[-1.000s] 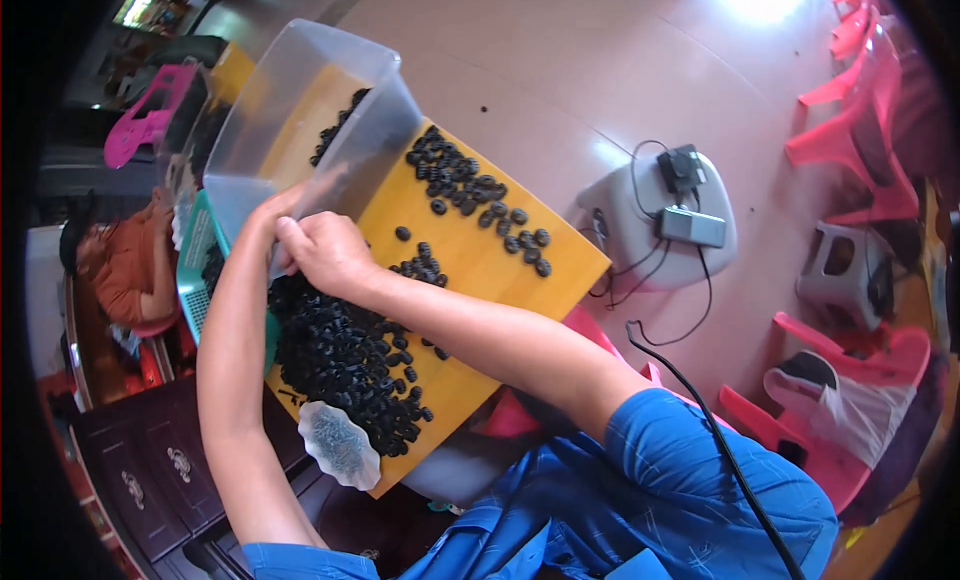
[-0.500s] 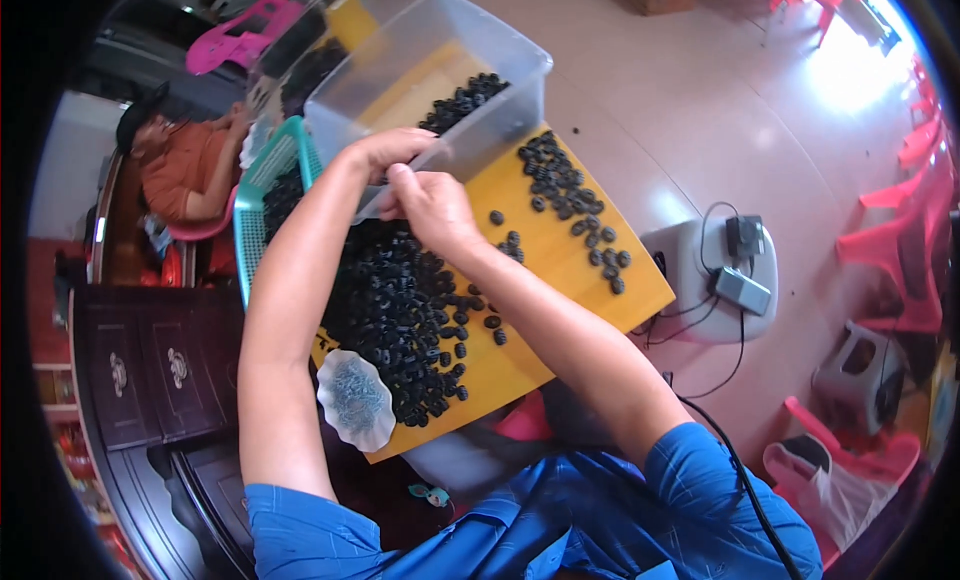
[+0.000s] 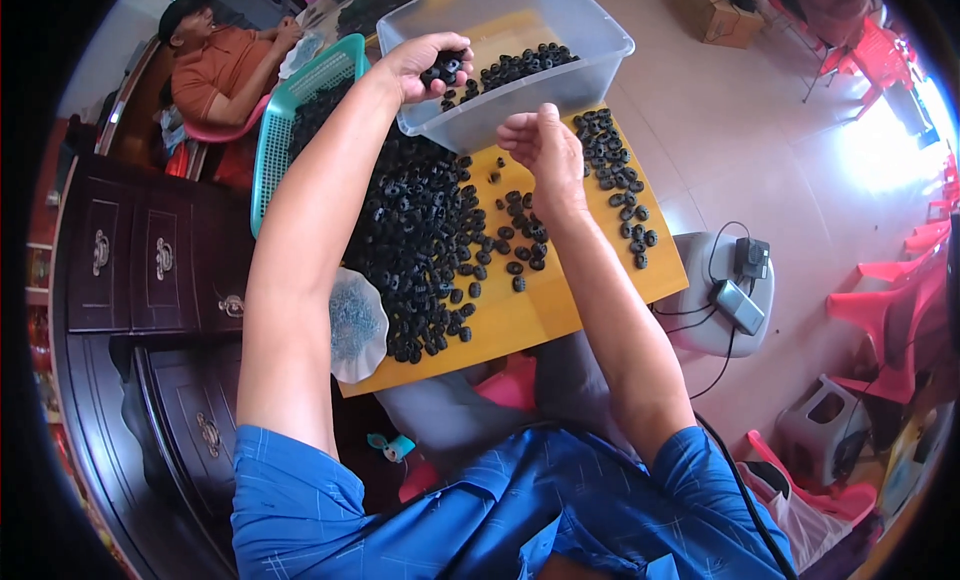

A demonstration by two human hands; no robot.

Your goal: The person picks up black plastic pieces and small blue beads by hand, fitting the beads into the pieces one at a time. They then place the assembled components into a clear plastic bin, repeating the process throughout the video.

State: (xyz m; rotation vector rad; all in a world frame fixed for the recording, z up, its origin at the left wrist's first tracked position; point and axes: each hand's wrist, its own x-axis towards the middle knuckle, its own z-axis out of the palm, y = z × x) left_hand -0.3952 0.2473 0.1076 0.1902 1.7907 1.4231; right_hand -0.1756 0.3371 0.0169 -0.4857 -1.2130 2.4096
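My left hand (image 3: 428, 66), palm turned up over the near left rim of the clear plastic bin (image 3: 500, 115), is closed around several small black ribbed pieces (image 3: 443, 72). More of these pieces (image 3: 535, 65) lie on the bin's floor. My right hand (image 3: 550, 165) hovers above the yellow table just in front of the bin, apart from the left; its thumb points up, its fingers are half bent, and nothing shows in it. Under and beside my left forearm spreads a big heap of black pieces (image 3: 415, 220). Smaller groups (image 3: 520, 230) lie below my right hand.
A teal mesh basket (image 3: 265, 170) of black pieces stands left of the heap. Near the front edge sits a scalloped white dish (image 3: 358, 325) with bluish contents. Right of the yellow table (image 3: 500, 325), a stool (image 3: 715, 330) bears a power bank and cables. A seated person (image 3: 225, 80) is at far left.
My hands, earlier close together at the bin's near rim, have separated. The left has turned palm up, showing black pieces; the right has moved rightward. The whole view has shifted.
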